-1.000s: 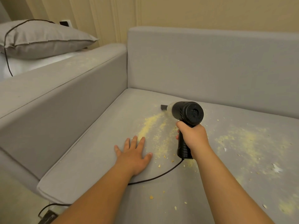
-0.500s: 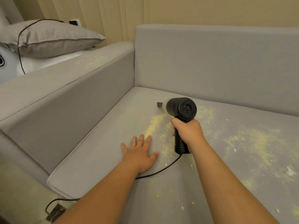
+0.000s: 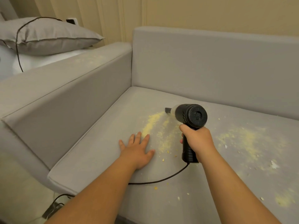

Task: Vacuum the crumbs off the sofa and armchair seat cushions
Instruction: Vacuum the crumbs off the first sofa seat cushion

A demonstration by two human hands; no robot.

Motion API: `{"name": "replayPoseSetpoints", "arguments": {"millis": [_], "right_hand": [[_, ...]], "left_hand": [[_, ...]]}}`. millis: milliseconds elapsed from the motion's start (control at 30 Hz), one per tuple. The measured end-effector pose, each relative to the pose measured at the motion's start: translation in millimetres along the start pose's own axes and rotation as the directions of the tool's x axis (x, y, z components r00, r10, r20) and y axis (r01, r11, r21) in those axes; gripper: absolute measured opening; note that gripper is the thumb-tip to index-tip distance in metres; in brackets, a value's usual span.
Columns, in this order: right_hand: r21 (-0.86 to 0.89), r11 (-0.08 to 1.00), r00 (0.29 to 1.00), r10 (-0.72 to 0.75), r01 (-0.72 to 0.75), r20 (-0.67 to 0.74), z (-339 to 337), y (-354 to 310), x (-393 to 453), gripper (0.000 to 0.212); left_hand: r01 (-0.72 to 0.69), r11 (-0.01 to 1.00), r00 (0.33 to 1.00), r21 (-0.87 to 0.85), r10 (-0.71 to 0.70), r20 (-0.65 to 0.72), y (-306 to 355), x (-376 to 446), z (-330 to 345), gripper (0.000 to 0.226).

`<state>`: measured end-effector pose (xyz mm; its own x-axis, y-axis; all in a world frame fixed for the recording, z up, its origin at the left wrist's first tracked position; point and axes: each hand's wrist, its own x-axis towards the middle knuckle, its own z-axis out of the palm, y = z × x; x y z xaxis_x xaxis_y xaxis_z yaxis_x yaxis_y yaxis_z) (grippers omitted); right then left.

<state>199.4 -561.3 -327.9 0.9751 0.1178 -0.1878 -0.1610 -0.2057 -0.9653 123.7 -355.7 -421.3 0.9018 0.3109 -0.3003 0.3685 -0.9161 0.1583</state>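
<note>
While I am working the corner of the sofa seat cushion (image 3: 97,152), I am gripping the pistol handle of the black handheld vacuum (image 3: 191,118) with my right hand (image 3: 196,139), fingers curled fully around it, so the nozzle is pointing away from me and down toward the fabric. Its tip is sitting at the far end of a yellow streak of crumbs (image 3: 152,122), which I judge is where the suction is needed now. My left hand (image 3: 137,148) is lying flat on the cushion, fingers spread and straight, just beside that streak; I take it to be bracing me and holding the fabric taut.

To my left the armrest (image 3: 64,97) is rising like a wall, and the backrest (image 3: 210,67) is closing off the far side, so room for the nozzle is narrowing toward that corner. Rightward the cushion is running open, with more crumbs scattered widely there, so most of the job is looking undone. The power cord (image 3: 163,179) is trailing from the handle across the cushion's front, under my left forearm, and over the edge; it could drag through crumbs when I sweep right.
</note>
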Motion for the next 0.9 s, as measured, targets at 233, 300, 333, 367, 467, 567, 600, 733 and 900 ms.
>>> {"name": "replayPoseSetpoints", "arguments": {"millis": [233, 300, 333, 367, 467, 567, 600, 733, 900], "right_hand": [[-0.004, 1.0, 1.0, -0.03, 0.03, 0.007, 4.8, -2.8, -7.4, 0.007], [-0.003, 0.999, 0.999, -0.037, 0.037, -0.028, 1.9, -2.4, -9.0, 0.006], [-0.004, 0.999, 0.999, -0.034, 0.034, -0.03, 1.0, -2.3, -9.8, 0.006], [-0.007, 1.0, 0.999, -0.03, 0.03, -0.024, 0.4, -2.2, -10.5, 0.005], [-0.006, 1.0, 1.0, -0.016, 0.016, 0.015, 4.8, -1.7, -13.4, 0.006], [-0.017, 1.0, 0.998, -0.002, 0.003, 0.066, 13.7, -2.9, -15.7, 0.01], [-0.036, 0.999, 0.997, -0.007, 0.009, 0.08, 17.7, -2.8, -15.8, 0.01], [-0.062, 0.997, 0.992, -0.027, 0.035, 0.124, 32.4, -4.4, -18.4, 0.006], [-0.041, 0.999, 0.996, -0.03, 0.034, 0.085, 34.1, -8.8, -7.3, 0.011]], "left_hand": [[0.05, 0.999, 0.998, -0.009, -0.05, 0.025, -13.4, -5.9, 0.0, 0.076], [0.051, 0.999, 0.998, -0.013, -0.051, 0.024, -15.3, -7.1, -0.3, 0.076], [0.052, 0.999, 0.998, -0.012, -0.052, 0.024, -16.2, -7.8, -0.6, 0.076], [0.054, 0.998, 0.998, -0.009, -0.054, 0.024, -16.7, -8.3, -0.5, 0.076], [0.066, 0.998, 0.997, 0.003, -0.066, 0.03, -17.5, -8.6, 1.6, 0.077], [0.077, 0.997, 0.997, -0.002, -0.077, 0.031, -15.0, -6.5, 1.9, 0.078], [0.08, 0.997, 0.996, 0.0, -0.08, 0.031, -14.1, -5.9, 2.0, 0.078], [0.08, 0.997, 0.996, 0.013, -0.081, 0.037, -10.9, -5.3, 1.8, 0.079], [0.074, 0.997, 0.997, 0.002, -0.074, 0.028, -12.8, -4.8, 0.4, 0.079]]}}
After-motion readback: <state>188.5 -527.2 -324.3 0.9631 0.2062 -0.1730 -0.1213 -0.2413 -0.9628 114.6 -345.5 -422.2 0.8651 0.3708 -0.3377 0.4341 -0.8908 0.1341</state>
